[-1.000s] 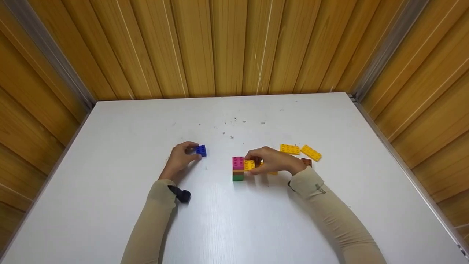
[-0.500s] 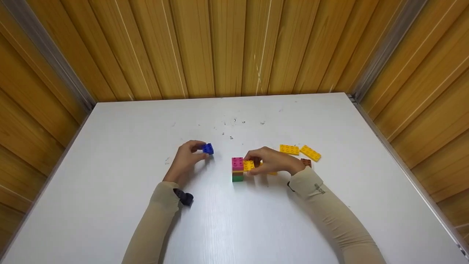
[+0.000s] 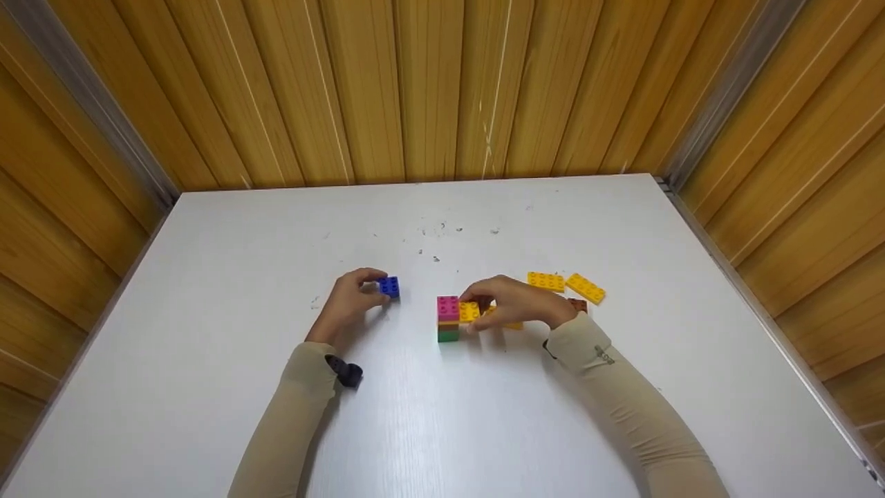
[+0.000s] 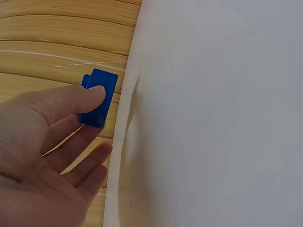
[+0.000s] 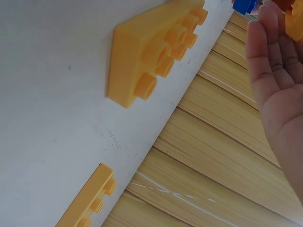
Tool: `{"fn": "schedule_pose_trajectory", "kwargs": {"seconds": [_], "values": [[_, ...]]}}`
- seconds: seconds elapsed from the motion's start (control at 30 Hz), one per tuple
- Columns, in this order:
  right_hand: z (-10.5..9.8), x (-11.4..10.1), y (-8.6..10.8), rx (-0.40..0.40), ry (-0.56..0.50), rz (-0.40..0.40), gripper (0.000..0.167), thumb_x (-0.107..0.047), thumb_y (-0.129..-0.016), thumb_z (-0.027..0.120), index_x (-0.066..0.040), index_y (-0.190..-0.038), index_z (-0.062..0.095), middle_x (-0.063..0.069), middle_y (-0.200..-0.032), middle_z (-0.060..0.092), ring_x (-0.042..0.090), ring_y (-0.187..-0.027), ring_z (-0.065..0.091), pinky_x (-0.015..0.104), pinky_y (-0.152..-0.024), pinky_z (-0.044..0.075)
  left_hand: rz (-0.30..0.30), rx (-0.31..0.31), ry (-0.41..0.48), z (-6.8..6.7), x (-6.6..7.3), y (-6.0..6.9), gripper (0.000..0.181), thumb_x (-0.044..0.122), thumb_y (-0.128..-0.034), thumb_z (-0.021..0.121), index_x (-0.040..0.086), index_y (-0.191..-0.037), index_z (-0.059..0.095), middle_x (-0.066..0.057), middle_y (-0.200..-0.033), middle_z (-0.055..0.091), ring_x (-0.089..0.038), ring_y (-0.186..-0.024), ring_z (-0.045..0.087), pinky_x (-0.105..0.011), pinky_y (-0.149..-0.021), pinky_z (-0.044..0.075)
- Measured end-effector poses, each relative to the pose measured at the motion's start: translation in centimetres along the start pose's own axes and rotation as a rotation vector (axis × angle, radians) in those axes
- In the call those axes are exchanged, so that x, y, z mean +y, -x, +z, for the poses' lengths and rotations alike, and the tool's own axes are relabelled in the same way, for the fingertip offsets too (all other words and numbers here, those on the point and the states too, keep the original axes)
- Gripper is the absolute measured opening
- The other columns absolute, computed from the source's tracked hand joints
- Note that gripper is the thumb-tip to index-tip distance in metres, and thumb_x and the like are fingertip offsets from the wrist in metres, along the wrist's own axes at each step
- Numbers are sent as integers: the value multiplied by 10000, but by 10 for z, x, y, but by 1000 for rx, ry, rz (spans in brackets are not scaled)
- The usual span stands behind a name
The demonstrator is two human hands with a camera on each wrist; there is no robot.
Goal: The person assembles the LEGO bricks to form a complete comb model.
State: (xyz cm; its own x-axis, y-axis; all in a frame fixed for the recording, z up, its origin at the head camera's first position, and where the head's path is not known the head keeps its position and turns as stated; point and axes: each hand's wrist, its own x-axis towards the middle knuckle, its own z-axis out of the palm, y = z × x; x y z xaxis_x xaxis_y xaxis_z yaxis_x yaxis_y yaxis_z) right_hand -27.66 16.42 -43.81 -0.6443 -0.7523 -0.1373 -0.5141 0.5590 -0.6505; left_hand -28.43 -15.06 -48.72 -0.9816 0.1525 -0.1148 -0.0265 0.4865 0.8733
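Within table edges [image 3: 415, 186], blue brick [image 3: 389, 286] apart from stack [image 3: 448, 319]

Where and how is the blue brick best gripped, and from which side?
I'd pinch the blue brick by its near and far flat side walls, coming from the left, as the left hand does. Its studs point up, so a side pinch leaves them uncovered, and its right side is free, facing the pink-topped stack.
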Motion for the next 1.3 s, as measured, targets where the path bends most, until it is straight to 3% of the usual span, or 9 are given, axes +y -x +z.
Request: {"fn": "schedule_pose_trajectory", "kwargs": {"seconds": [0.2,0.47,0.6,0.83,1.0,1.3], "values": [[-4,0,2,-2,-4,-5,551,-369,-825,745,-132,-1300,599,34,-1205,640,195,-1039,597,418,-958,508,-9,-6,-20,-2,-4,-1,474,50,-810,719,78,-1267,595,-154,-1391,527,-359,-1363,408,-488,-1144,317],[-15,5,9,41,-33,-44,522,-311,-874,703,-40,-1303,579,136,-1166,643,331,-1087,600,523,-977,479,-22,-4,-43,-2,-5,-1,465,33,-813,721,71,-1260,599,-150,-1376,546,-350,-1354,424,-477,-1142,323],[-22,8,13,68,-3,-40,494,-298,-897,674,-25,-1297,577,181,-1182,634,336,-1103,595,530,-991,469,-34,3,-56,-2,-5,0,464,40,-809,728,78,-1254,605,-151,-1356,562,-334,-1330,457,-464,-1131,347],[-31,16,20,120,29,22,466,-272,-904,665,-28,-1293,582,177,-1227,627,313,-1149,582,526,-1013,454,-45,-8,-102,-1,-6,0,488,50,-804,732,70,-1272,591,-156,-1359,559,-327,-1323,469,-449,-1128,355],[-38,25,27,153,25,69,458,-273,-892,681,-66,-1291,590,164,-1249,618,330,-1170,561,541,-1025,435,-35,-12,-112,-1,-5,1,570,48,-800,732,65,-1336,538,-157,-1422,503,-330,-1369,409,-451,-1154,310],[-49,45,37,176,80,140,501,-254,-881,696,-47,-1318,566,167,-1287,587,363,-1199,525,546,-1034,421,30,-56,-133,8,11,10,719,131,-795,775,152,-1431,442,-146,-1516,377,-345,-1423,311,-482,-1162,283]]}}
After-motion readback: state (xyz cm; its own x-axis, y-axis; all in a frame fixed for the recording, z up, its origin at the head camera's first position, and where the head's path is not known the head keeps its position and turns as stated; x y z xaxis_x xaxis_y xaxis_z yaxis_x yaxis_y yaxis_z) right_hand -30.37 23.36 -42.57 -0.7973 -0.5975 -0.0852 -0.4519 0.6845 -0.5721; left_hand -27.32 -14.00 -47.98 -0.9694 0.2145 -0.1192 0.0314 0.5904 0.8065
